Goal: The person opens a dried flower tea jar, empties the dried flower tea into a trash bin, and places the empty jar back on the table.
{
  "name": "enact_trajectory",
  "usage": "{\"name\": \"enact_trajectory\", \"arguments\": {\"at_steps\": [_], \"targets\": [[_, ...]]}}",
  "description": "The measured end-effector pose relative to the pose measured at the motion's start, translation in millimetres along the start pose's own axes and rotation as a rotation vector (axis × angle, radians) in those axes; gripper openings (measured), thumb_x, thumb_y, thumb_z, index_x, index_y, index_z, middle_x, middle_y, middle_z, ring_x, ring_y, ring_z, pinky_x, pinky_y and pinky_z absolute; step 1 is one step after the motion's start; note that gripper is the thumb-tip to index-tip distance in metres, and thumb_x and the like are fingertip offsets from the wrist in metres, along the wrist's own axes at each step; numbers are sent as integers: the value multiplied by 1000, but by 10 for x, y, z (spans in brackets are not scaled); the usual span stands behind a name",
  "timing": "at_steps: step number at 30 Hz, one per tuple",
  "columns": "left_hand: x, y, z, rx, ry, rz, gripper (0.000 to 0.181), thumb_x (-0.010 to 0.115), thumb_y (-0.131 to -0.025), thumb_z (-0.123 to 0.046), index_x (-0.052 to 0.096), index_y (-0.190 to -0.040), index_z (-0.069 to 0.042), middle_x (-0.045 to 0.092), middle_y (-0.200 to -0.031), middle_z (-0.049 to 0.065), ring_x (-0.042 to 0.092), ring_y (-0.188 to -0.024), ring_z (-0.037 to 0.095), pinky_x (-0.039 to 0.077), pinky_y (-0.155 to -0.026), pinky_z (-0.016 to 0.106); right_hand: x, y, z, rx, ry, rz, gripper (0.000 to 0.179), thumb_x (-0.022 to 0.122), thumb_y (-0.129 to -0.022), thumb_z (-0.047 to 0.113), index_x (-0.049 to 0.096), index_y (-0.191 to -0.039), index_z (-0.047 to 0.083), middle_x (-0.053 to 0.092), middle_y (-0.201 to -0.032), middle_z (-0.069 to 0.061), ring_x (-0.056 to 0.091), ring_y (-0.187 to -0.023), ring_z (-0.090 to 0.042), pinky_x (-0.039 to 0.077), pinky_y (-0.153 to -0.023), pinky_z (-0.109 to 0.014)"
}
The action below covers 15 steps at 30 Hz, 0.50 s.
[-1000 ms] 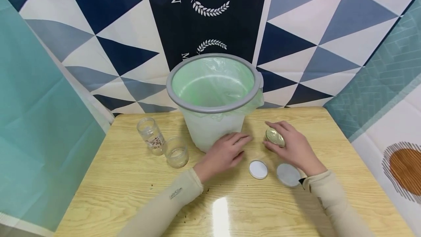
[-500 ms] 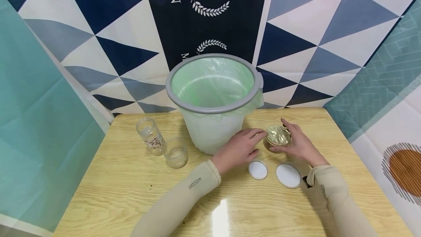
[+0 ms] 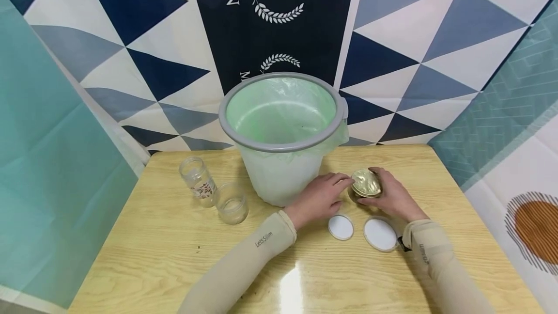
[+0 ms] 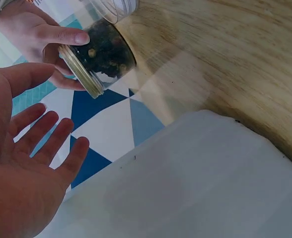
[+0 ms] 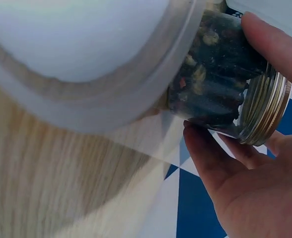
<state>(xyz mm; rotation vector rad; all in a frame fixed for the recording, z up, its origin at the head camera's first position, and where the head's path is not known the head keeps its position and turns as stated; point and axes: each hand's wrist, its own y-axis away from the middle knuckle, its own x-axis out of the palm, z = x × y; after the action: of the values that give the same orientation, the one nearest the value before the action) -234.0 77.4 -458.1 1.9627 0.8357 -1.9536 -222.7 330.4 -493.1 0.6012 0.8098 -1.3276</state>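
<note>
My right hand [image 3: 392,195] grips a glass jar [image 5: 213,69] with a gold screw lid [image 3: 366,182], thumb on one side and fingers on the other. Through the glass shows a dark, dried mix with pale flower-like bits. My left hand [image 3: 321,195] is held out between the bin and the jar. Its fingers are spread and loosely straight, with nothing in the palm, as the left wrist view shows. In the head view its fingertips come right up to the lid's edge. A small white round lid [image 3: 341,227] and a larger one [image 3: 380,234] lie in front of the jar.
A white bin [image 3: 281,173] with a grey rim and green liner stands at the back middle. Left of it are a tall patterned glass [image 3: 203,189] and a short clear glass jar [image 3: 232,205]. Patterned cloth [image 3: 279,38] hangs behind the wooden table [image 3: 152,251].
My left hand has moved right, from beside the bin to the jar. The jar in my right hand has turned, so more of its gold lid and side shows.
</note>
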Motion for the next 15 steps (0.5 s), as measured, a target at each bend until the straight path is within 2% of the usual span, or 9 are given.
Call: {"name": "enact_trajectory", "arguments": {"at_steps": [5, 11, 15], "targets": [[-97, 13, 8, -20, 35, -26, 60, 68, -98, -24, 47, -153, -13, 52, -152, 2, 53, -138, 16, 43, -116, 28, -102, 24, 110, -21, -14, -25, 104, 92, -79, 32, 31, -154, -6, 45, -146, -33, 48, -132, -52, 40, -108, -69], [-254, 72, -6, 1, 99, -157, 58, 66, -102, -37, 50, -152, -14, 52, -151, 3, 54, -136, 19, 44, -116, 29, -189, 88, 412, -135, -40, -104, 100, 93, -77, 23, 35, -154, -4, 45, -148, -31, 46, -135, -50, 40, -107, -69], [-321, 101, -44, 20, 136, -229, 63, 64, -102, -43, 47, -153, -11, 48, -154, 7, 52, -139, 21, 41, -119, 29, -226, 166, 649, -205, -37, -120, 99, 93, -76, 16, 36, -156, 0, 46, -147, -28, 48, -132, -46, 44, -103, -66]]}}
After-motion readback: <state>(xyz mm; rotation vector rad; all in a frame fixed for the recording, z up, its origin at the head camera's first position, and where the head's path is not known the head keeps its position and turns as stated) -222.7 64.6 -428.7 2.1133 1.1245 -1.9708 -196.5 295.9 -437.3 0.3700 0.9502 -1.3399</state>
